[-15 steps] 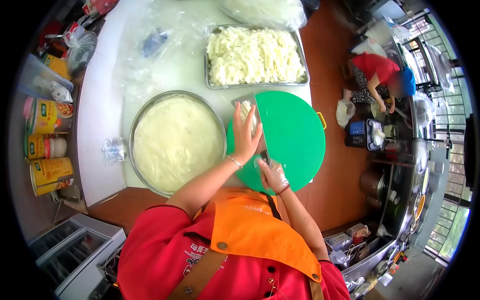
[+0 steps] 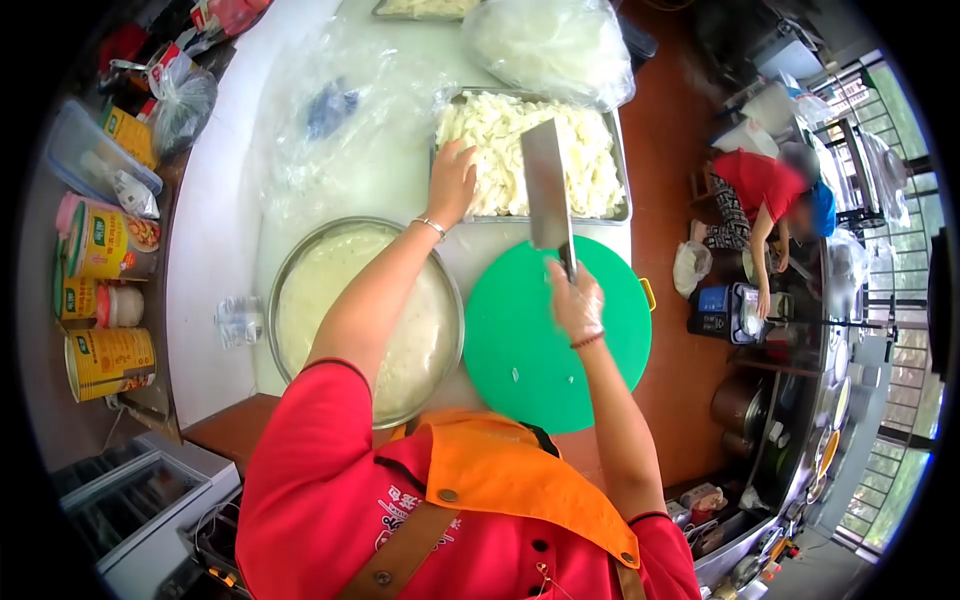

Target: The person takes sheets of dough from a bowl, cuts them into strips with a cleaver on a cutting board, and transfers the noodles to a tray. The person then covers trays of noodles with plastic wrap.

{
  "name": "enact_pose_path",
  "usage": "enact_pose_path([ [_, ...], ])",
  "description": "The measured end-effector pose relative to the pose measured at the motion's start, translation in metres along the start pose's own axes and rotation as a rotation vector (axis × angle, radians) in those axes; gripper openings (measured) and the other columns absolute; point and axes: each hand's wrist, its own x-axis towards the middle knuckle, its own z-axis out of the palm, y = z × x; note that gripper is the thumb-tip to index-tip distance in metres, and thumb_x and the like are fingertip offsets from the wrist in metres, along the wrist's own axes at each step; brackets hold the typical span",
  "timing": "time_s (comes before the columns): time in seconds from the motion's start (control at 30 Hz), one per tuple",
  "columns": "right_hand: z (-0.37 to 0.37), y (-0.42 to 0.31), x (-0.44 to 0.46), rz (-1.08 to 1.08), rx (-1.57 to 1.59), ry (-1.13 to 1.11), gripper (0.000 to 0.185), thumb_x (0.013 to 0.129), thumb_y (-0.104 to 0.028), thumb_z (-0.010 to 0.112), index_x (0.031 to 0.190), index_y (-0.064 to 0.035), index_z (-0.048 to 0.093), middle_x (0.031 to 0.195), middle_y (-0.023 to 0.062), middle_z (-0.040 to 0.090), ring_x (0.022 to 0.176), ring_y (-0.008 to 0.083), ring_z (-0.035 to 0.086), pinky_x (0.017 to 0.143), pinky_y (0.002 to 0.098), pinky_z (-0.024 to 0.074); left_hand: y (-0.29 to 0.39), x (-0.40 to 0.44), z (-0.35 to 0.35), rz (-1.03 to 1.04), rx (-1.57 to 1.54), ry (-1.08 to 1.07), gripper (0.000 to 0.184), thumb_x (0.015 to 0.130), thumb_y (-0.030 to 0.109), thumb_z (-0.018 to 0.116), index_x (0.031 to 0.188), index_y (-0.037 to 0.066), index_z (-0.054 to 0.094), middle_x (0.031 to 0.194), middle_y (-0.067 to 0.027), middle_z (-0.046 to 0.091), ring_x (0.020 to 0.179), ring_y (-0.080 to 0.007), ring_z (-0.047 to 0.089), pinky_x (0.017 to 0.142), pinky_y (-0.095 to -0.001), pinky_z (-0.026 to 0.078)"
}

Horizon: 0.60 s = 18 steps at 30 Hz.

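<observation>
My right hand (image 2: 577,305), in a clear plastic glove, grips the handle of a cleaver (image 2: 545,190). The broad blade points away from me, above the far edge of the round green cutting board (image 2: 545,335) and the near part of a metal tray (image 2: 628,205). Pale cut strips (image 2: 490,125) fill that tray; their exact kind is unclear. At the tray's left side is my left hand (image 2: 453,185), its fingers slightly bent over the strips and holding nothing I can see. Only a few small pale bits (image 2: 515,375) lie on the board.
A wide metal basin (image 2: 458,345) of pale, wet, smooth material stands left of the board. Clear plastic sheeting (image 2: 310,150) covers the table's back left, and a plastic bag (image 2: 550,45) sits behind the tray. Another person (image 2: 760,190) works at the right.
Both hands have moved away from me, off the board. The pale pieces formerly under my left hand have left the board. The cleaver is now raised, and the view has shifted.
</observation>
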Motion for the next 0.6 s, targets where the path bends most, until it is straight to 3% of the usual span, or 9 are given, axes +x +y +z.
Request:
enact_pose_path([
  [0.13,-0.049,0.059,-0.038,-0.147,-0.406,0.002,0.035,0.089,-0.039,0.068,0.081,-0.0073,0.055,0.064,0.0143,0.062,0.049,0.0274,0.060,0.047,0.0416,0.0494,0.009,-0.031,-0.074,-0.075,-0.047,0.056,0.033,0.088,0.008,0.061,0.121,0.006,0.059,0.124,-0.0170,0.055,0.118,-0.0354,0.051,0.098,-0.0423,0.043],
  [0.27,-0.086,0.123,-0.069,-0.316,-0.796,-0.043,0.035,0.088,-0.039,0.069,0.083,-0.0097,0.050,0.058,0.0096,0.059,0.046,0.0273,0.060,0.041,0.0392,0.0471,-0.039,-0.098,-0.136,-0.214,0.124,0.034,0.024,0.085,0.008,0.065,0.109,0.006,0.062,0.108,-0.0128,0.059,0.102,-0.0329,0.057,0.087,-0.0414,0.048],
  [0.37,-0.096,0.146,-0.077,-0.369,-0.899,-0.085,0.035,0.088,-0.038,0.070,0.084,-0.0099,0.049,0.059,0.0090,0.058,0.047,0.0299,0.060,0.044,0.0421,0.0478,-0.068,-0.133,-0.181,-0.239,0.324,-0.108,0.017,0.083,0.010,0.068,0.099,0.005,0.064,0.097,-0.0112,0.060,0.095,-0.0318,0.057,0.082,-0.0422,0.048],
  [0.47,-0.097,0.154,-0.064,-0.410,-0.891,-0.083,0.031,0.087,-0.035,0.069,0.090,-0.0089,0.052,0.066,0.0110,0.060,0.052,0.0326,0.060,0.049,0.0443,0.0485,-0.079,-0.134,-0.197,-0.314,0.308,-0.174,0.014,0.081,0.012,0.071,0.091,0.005,0.064,0.092,-0.0109,0.060,0.092,-0.0310,0.058,0.079,-0.0416,0.047],
  [0.5,-0.096,0.162,-0.057,-0.365,-0.884,-0.115,0.031,0.084,-0.032,0.070,0.097,-0.0083,0.054,0.078,0.0141,0.062,0.065,0.0338,0.063,0.056,0.0455,0.0497,-0.081,-0.131,-0.198,-0.300,0.318,-0.177,0.014,0.081,0.013,0.071,0.090,0.005,0.064,0.091,-0.0105,0.061,0.091,-0.0308,0.058,0.079,-0.0415,0.047],
  [0.6,-0.089,0.121,-0.039,-0.346,-0.849,-0.099,0.030,0.080,-0.025,0.074,0.094,-0.0077,0.055,0.085,0.0150,0.062,0.080,0.0360,0.062,0.069,0.0478,0.0500,-0.081,-0.120,-0.197,-0.276,0.312,-0.242,0.013,0.081,0.014,0.072,0.087,0.006,0.064,0.089,-0.0093,0.061,0.091,-0.0302,0.058,0.079,-0.0411,0.047],
])
